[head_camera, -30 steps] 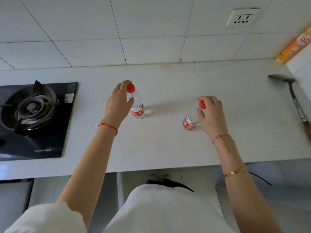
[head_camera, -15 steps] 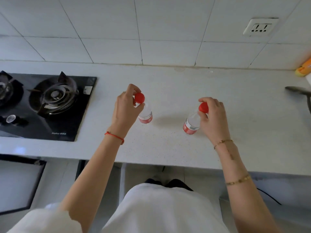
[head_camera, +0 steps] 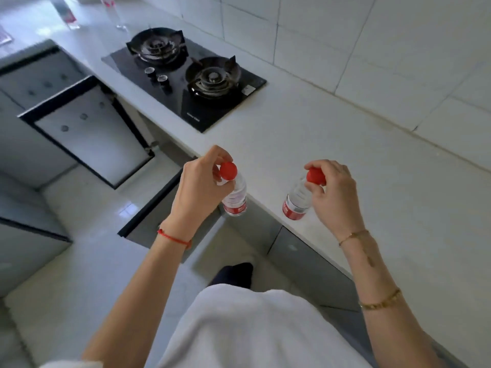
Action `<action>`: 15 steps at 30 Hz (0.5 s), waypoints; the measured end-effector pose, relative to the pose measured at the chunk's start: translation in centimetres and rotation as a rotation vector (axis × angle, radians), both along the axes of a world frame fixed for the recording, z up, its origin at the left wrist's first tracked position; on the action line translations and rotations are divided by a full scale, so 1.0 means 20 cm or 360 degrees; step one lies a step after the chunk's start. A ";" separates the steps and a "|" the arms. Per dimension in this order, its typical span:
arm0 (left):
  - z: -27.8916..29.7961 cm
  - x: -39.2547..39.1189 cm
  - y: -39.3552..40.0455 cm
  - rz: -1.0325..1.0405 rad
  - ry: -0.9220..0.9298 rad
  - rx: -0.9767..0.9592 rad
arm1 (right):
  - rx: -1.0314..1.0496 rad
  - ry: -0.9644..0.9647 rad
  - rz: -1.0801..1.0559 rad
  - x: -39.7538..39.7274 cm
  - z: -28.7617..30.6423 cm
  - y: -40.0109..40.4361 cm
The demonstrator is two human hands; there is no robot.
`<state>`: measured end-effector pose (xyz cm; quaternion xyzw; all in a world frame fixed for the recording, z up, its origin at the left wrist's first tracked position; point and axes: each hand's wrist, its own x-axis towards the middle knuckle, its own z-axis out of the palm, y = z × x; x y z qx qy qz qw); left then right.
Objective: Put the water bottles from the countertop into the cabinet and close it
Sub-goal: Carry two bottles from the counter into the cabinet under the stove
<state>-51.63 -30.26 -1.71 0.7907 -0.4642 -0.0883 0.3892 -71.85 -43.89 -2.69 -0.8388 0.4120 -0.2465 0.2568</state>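
Left hand (head_camera: 198,191): gripped the left bottle (head_camera: 235,197) by its red cap.
Right hand (head_camera: 333,197): gripped the right bottle (head_camera: 296,203), at 3 o'clock.
Bottles: clear, red labels.

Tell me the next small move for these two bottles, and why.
Probably lower both bottles toward the open cabinet door below the countertop. The left hand grips the left bottle by its red cap, already past the counter edge; the right hand holds the right bottle the same way, off the surface. The cabinet's inside is hidden.
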 end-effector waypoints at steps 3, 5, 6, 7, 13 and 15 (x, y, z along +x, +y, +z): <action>-0.02 -0.05 0.31 0.0251 0.0059 0.0021 | 0.0010 0.0020 0.0254 0.07 0.00 0.15; -0.03 -0.09 0.51 0.0399 0.0055 0.0033 | 0.0015 0.0020 0.0410 0.12 -0.01 0.25; -0.03 -0.10 0.61 0.0475 0.0059 0.0043 | 0.0016 0.0024 0.0488 0.15 -0.01 0.31; -0.04 -0.12 0.71 0.0548 0.0065 0.0056 | 0.0021 0.0032 0.0564 0.18 -0.01 0.37; -0.06 -0.15 1.24 0.0940 0.0057 0.0099 | 0.0086 0.0023 0.0985 0.43 -0.02 0.74; -0.07 -0.14 1.41 0.1070 0.0073 0.0092 | 0.0084 0.0034 0.1117 0.54 -0.03 0.89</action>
